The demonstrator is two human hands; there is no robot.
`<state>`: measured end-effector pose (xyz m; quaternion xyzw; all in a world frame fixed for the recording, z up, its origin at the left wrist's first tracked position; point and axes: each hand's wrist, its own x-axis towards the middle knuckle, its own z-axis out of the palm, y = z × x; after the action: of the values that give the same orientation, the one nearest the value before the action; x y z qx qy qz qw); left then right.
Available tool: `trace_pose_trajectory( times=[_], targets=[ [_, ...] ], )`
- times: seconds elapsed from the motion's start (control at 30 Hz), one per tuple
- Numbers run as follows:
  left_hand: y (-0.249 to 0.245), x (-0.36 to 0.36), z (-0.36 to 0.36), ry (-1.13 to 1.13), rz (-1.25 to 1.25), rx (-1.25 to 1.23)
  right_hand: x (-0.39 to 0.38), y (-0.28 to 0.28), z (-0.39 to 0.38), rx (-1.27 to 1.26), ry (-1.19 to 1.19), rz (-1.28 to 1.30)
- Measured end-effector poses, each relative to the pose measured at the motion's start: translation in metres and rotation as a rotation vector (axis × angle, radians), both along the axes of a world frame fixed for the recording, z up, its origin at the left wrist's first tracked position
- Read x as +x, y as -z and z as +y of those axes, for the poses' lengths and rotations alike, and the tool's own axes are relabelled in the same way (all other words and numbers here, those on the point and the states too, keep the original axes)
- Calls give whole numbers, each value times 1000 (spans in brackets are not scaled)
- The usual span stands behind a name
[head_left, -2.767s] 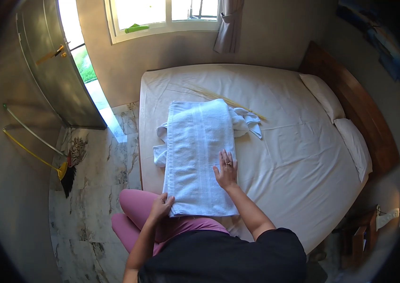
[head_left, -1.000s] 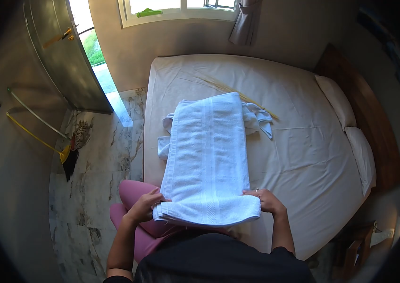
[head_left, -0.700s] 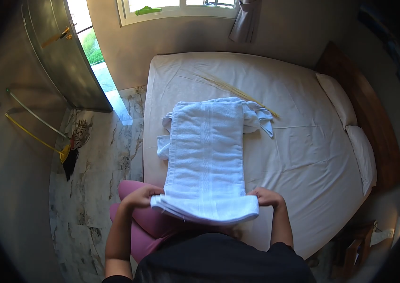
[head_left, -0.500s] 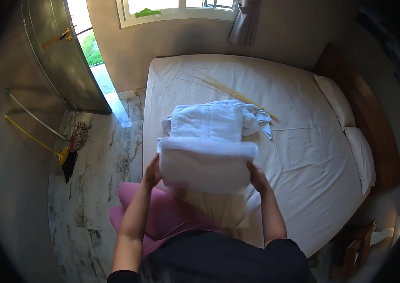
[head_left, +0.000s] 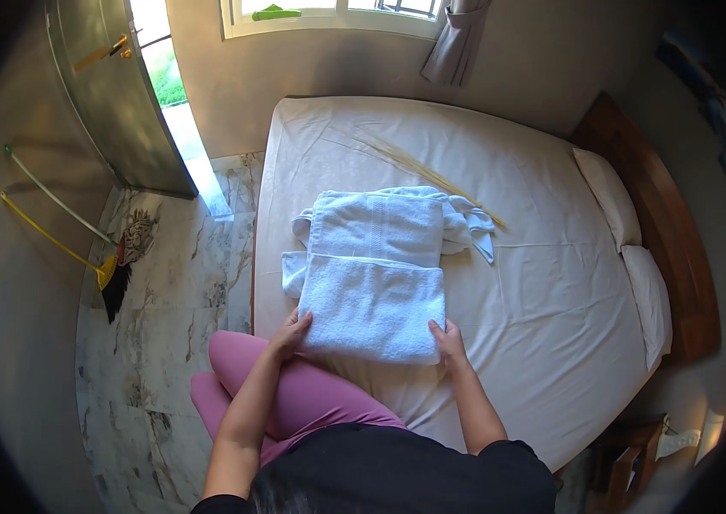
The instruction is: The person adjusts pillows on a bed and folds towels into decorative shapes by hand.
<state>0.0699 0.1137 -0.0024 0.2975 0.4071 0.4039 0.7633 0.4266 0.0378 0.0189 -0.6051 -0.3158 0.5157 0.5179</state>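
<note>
A folded white towel lies flat near the bed's front edge, its far edge meeting or overlapping another folded white towel. My left hand is closed on its near left side, thumb on top. At the opposite side my right hand pinches the edge, also with the thumb above; the fingers beneath are partly hidden. Loose, crumpled white cloth sticks out to the right of the far towel, and more white cloth shows at its left.
Behind the towels, a bundle of thin sticks rests on the white-sheeted bed. Two pillows lie against the wooden headboard. On the left, a mop and a yellow-handled broom lean on the wall near the partly open door.
The towel in my hands was raised and blurred, its near part hanging; now it lies flat and sharp. Both hands have come down and slightly nearer to me.
</note>
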Motion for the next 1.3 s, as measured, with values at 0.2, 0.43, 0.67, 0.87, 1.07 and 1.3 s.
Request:
trace_pose_trajectory(
  times=[0.2, 0.43, 0.67, 0.87, 1.07, 1.3],
  targets=[
    [6, 0, -4, 38, 144, 189, 0, 5, 1, 33, 48, -146],
    [-45, -30, -59, 25, 144, 263, 3, -26, -50, -54, -139, 103],
    [-58, -22, -59, 64, 411, 283, -22, -26, -58, -74, -138, -156],
    [-48, -20, -64, -41, 401, 486, -24, -22, -58, -25, -106, -196],
    [-52, -20, -64, 0, 385, 464, -24, -14, -62, 7, -110, -215],
    [-88, -22, -41, 46, 280, 622, -12, -58, -33, 192, -144, -193]
  ],
)
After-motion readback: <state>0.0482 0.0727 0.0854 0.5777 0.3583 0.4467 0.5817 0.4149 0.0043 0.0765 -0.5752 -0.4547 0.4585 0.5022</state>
